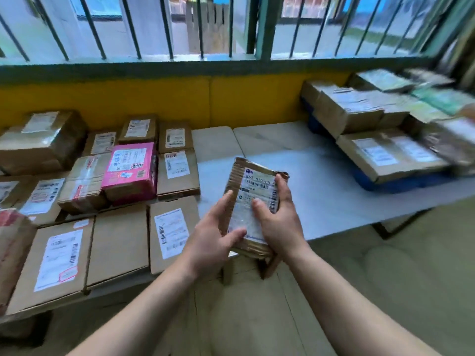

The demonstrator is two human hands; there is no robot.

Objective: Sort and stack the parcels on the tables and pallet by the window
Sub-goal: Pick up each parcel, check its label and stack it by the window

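Note:
I hold a small flat brown parcel (253,191) with a white shipping label between both hands, above the near edge of the white table (295,155). My left hand (216,235) grips its left side, thumb lying across the label's lower end. My right hand (279,219) grips its right side, thumb on the label. On the left table lie several cardboard parcels (118,242), label side up, with a pink box (131,168) among them. More parcels (385,152) are stacked at the right on a blue pallet (401,183).
A yellow wall (180,98) and a barred window (205,29) run behind the tables. The white table's legs (385,227) stand at the right. Pale floor (385,291) lies below me.

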